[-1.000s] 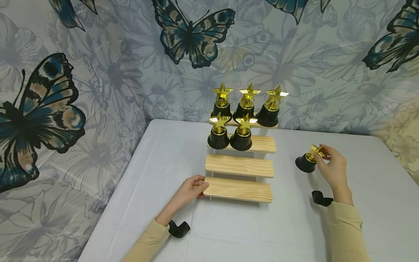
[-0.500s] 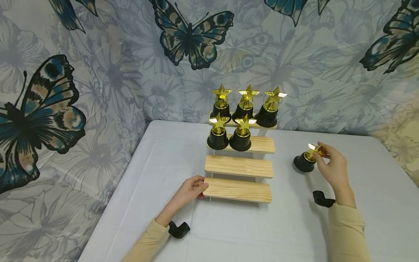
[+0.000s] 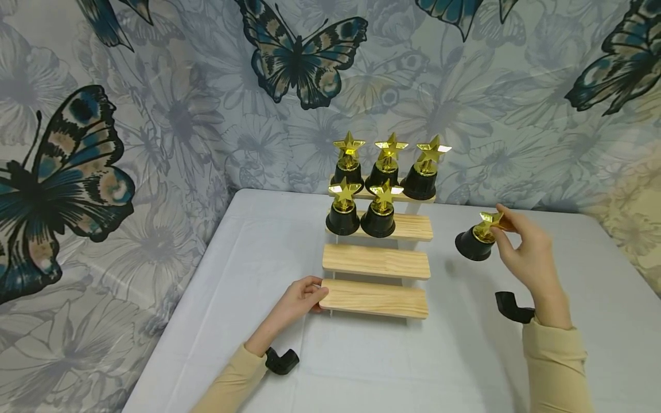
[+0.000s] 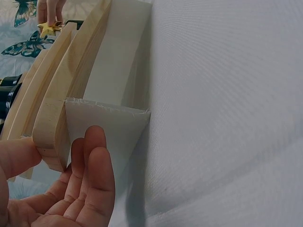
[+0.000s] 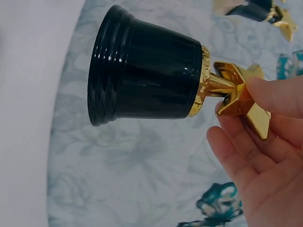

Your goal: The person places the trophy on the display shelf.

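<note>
A tiered stand with pale wooden shelves point(image 3: 374, 298) stands on the white table. My left hand point(image 3: 296, 298) holds the left end of its lowest shelf, thumb on top and fingers beneath; the left wrist view shows the thumb at the rounded board end point(image 4: 51, 130). To the right of the stand, my right hand point(image 3: 529, 249) pinches a small trophy point(image 3: 473, 245) by its gold star. This trophy tilts in the air, its black base pointing left and down. In the right wrist view the thumb presses the star point(image 5: 253, 111) against the fingers.
Three star trophies point(image 3: 419, 182) stand on the top shelf. Two more trophies point(image 3: 378, 223) occupy the left and middle of the second shelf. A butterfly-patterned cloth point(image 3: 289, 149) hangs behind the table point(image 3: 248, 246). Black camera mounts point(image 3: 281, 362) sit at both wrists.
The right hand has raised the trophy and brought it slightly left toward the stand, tilting it more. My left hand keeps its hold on the lowest shelf.
</note>
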### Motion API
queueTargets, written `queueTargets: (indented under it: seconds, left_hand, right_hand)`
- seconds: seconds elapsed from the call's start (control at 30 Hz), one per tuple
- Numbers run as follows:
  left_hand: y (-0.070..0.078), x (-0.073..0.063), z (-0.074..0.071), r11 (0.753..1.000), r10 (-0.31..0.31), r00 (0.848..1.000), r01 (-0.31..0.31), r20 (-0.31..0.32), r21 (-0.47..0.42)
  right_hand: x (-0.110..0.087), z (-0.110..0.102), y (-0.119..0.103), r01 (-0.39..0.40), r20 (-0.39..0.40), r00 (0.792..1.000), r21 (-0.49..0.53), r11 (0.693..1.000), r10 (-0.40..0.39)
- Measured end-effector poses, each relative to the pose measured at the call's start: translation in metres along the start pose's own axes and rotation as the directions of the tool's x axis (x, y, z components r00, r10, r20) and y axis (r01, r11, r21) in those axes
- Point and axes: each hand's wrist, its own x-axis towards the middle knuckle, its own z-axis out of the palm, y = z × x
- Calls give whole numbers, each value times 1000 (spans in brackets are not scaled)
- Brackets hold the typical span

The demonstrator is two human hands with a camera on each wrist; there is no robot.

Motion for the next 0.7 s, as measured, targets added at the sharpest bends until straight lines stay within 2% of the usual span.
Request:
queueTargets:
  seconds: [0.2, 0.7]
  left_hand:
    - [4, -1, 0, 1000, 6, 1000, -6, -5, 17]
    - [1, -1, 0, 1000, -2, 1000, 2, 5, 1]
  right_hand:
    - [12, -6, -19, 35, -14, 999, 24, 999, -34]
    - [36, -9, -58, 78, 0, 997, 68, 995, -78]
